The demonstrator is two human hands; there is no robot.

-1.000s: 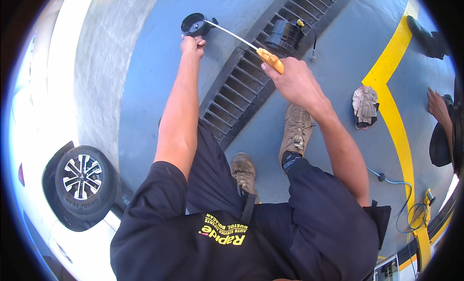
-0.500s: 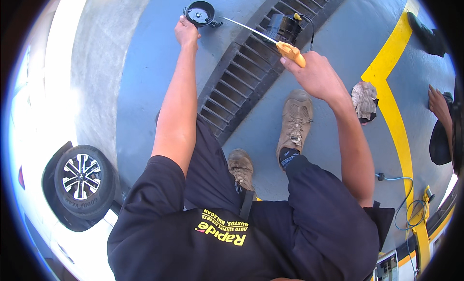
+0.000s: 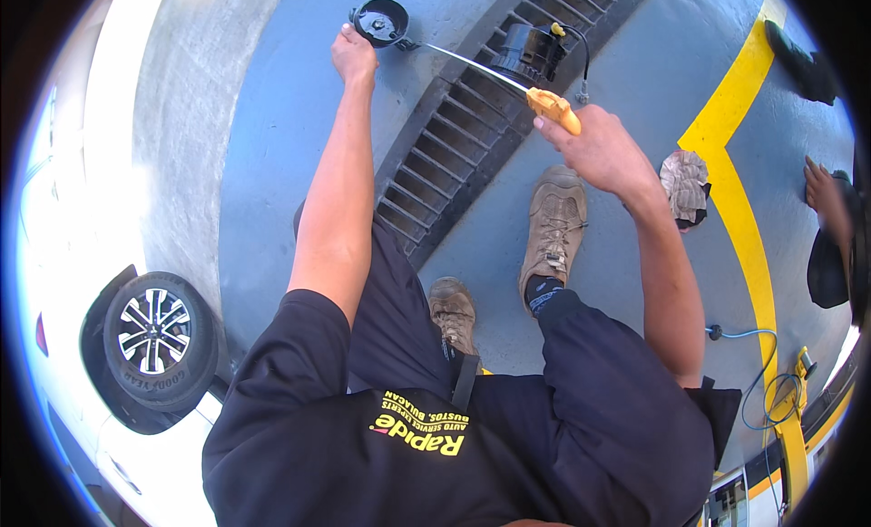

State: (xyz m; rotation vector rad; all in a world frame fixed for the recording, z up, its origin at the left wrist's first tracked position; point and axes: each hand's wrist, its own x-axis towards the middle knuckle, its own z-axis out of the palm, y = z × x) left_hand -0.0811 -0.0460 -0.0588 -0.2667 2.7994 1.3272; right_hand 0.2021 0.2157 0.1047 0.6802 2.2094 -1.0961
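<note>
My left hand [image 3: 353, 57], at the end of an outstretched arm, is closed on the rim of a black round cup-shaped housing [image 3: 380, 24]. The housing's open side faces up, with a small raised part inside and a short spout at its right. In my right hand [image 3: 603, 149] is an orange blow gun [image 3: 552, 110] with a long thin metal nozzle. The fingers wrap round its handle, partly out of sight. The nozzle runs up and left, its tip close to the housing's spout; whether they touch I cannot tell.
A black cylindrical part [image 3: 528, 53] with a yellow fitting and a cable stands on the floor grate [image 3: 445, 146]. A crumpled rag [image 3: 683, 187] lies at the right by the yellow line. A car wheel [image 3: 156, 332] is at left, a blue hose [image 3: 748, 382] and another person's hand [image 3: 824, 190] at right.
The blow gun and my right hand have shifted slightly right and down. The housing has moved a little right and up, tilting slightly with my left hand.
</note>
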